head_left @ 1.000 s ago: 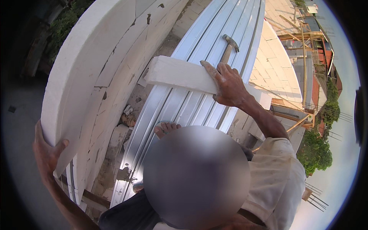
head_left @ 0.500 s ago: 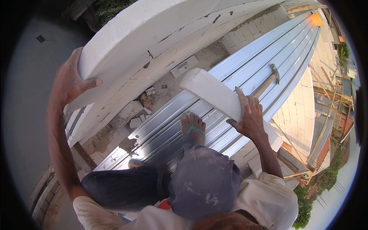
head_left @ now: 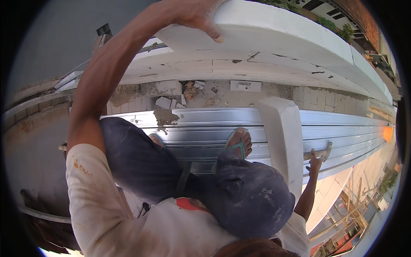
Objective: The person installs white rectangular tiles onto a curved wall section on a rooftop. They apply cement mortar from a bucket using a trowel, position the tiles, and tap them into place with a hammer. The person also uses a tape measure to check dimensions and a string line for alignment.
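The white block wall point(head_left: 274, 45) runs beneath the left hand point(head_left: 197, 17), its thumb on the side face; the other fingertips are cut off, so I cannot tell whether they clamp. Ribbed metal sheeting point(head_left: 201, 128) extends below the right hand's point(head_left: 315, 162) spread fingers. Left of those fingers, 1 white block point(head_left: 284, 141) lies across it; 1 hammer point(head_left: 329, 150) lies right at them.

L arm point(head_left: 110, 75) bent, L hand point(head_left: 198, 17) w/ thumb point(head_left: 214, 33) out; R forearm point(head_left: 306, 199) extd, R hand point(head_left: 315, 164), fingers point(head_left: 313, 153) spread.
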`<state>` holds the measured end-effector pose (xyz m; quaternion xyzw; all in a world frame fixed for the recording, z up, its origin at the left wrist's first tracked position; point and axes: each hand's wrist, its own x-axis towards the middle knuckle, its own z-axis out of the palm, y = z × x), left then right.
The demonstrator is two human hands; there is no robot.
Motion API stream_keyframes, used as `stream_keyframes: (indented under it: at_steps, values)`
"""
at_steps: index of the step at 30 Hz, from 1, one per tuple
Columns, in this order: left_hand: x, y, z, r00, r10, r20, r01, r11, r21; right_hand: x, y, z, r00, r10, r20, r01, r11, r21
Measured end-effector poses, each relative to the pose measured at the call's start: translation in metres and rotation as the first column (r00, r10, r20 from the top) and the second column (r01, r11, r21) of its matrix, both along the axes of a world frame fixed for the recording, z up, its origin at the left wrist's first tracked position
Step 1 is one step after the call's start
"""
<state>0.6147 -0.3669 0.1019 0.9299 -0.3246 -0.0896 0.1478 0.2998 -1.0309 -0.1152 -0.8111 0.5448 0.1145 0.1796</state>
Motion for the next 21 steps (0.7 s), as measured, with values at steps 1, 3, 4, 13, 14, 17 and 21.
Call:
stream_keyframes:
  at_steps: [1, 3, 4, 13, 14, 17, 21]
  values:
    - [-0.002, 0.004, 0.000, 1.000, -0.006, 0.015, 0.006, 1.000, -0.012, 0.003, 0.001, -0.003, 0.999, 0.033, 0.010, -0.033, 0.999, 0.019]
    - [-0.007, 0.009, 0.005, 0.999, 0.035, 0.000, -0.035, 0.999, 0.020, 0.007, 0.007, -0.021, 0.995, 0.093, 0.029, -0.094, 0.993, 0.069]
    - [-0.007, 0.008, 0.004, 0.999, 0.040, -0.007, -0.040, 0.999, 0.021, 0.000, -0.002, -0.030, 0.998, 0.050, 0.043, -0.051, 0.998, 0.026]
    - [0.000, 0.019, -0.017, 0.996, 0.087, -0.027, -0.085, 0.995, 0.051, -0.021, -0.059, -0.039, 0.827, -0.499, 0.258, 0.301, 0.781, 0.546]
    - [0.015, 0.010, -0.043, 0.992, 0.124, -0.001, -0.124, 0.992, 0.038, -0.026, -0.072, -0.026, 0.800, -0.533, 0.275, 0.291, 0.746, 0.599]
    - [0.010, 0.004, -0.042, 0.984, 0.173, 0.050, -0.174, 0.984, 0.028, -0.019, -0.065, -0.005, 0.730, -0.589, 0.346, 0.271, 0.714, 0.645]
    - [-0.011, -0.024, -0.016, 0.973, 0.214, 0.084, -0.221, 0.972, 0.083, -0.005, -0.005, 0.047, 0.652, -0.389, 0.651, 0.049, 0.879, 0.475]
